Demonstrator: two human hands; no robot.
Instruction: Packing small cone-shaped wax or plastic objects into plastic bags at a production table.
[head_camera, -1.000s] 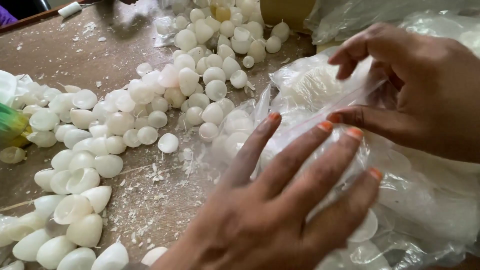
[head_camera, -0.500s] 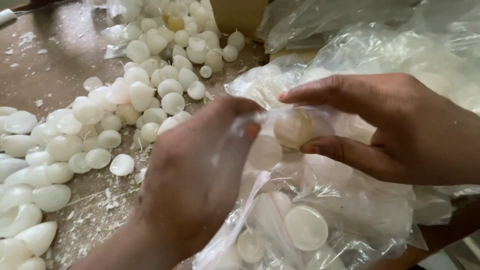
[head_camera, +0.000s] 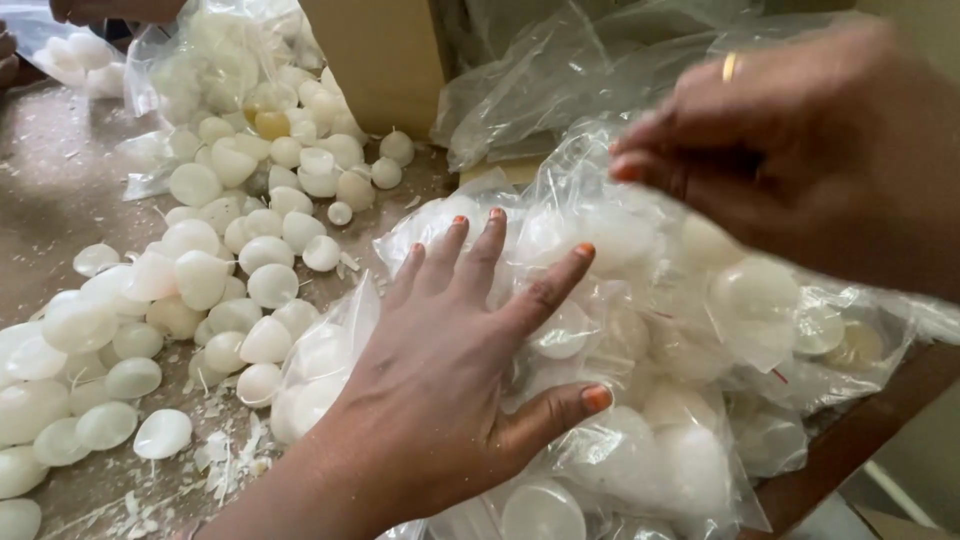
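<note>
**Clear plastic film over white wax pieces: two hands at a pile of filled bags**

Clear plastic bags (head_camera: 640, 400), each filled with rounded white wax pieces, lie heaped at the near right of the bench (head_camera: 60, 200), the heap reaching its near right edge. The left hand (head_camera: 450, 390) rests flat on the heap, fingers spread and grip fully open, closed on nothing. The right hand (head_camera: 820, 150), blurred, is raised above the far side of the heap; its fingertips appear to pinch a fold of film, but whether the grip has closed cannot be told. A ring (head_camera: 730, 67) shows on one finger.

Handling, as judged: the film is thin, soft and slippery, and will stretch or tear if pulled hard; the contents look light singly, weightier together, brittle and liable to chip. The safest hold is probably gathered film at a bag's mouth, with support beneath.

Loose wax pieces (head_camera: 200, 290) crowd the left, among wax flakes (head_camera: 225, 455). A cardboard box (head_camera: 385, 55) closes the far side. Open room is scant; bare bench shows only at the far left.
</note>
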